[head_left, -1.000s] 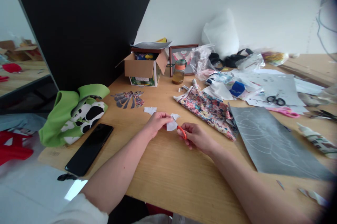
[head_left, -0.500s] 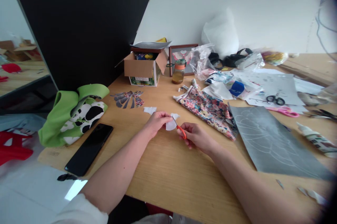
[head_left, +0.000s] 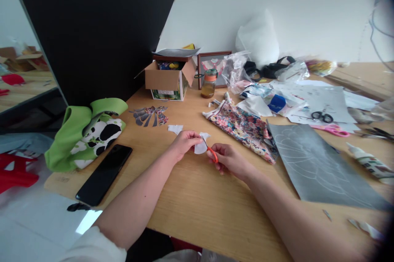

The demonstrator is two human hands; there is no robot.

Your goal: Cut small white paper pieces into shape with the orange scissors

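My left hand [head_left: 185,143] pinches a small white piece of paper or cloth [head_left: 200,148] above the wooden table; I cannot tell which material it is. My right hand [head_left: 226,158] is closed round the orange handles of a pair of scissors [head_left: 213,154], whose blades lie at the right edge of the white piece. Another white scrap [head_left: 175,129] rests on the table just beyond my left hand. Patterned cut strips [head_left: 150,116] are laid out in a fan farther left. Folded floral fabric [head_left: 240,128] lies to the right, beyond my right hand.
At left are a black phone [head_left: 104,175] and a green panda-print cloth item [head_left: 89,134]. An open cardboard box [head_left: 164,80] and a jar [head_left: 209,84] stand behind. A grey sheet with a drawn flower [head_left: 320,167], pink scissors [head_left: 334,130] and a glue bottle [head_left: 369,162] occupy the right.
The white piece has shifted very slightly in my left fingers beside the scissor blades. Both hands stay in nearly the same place.
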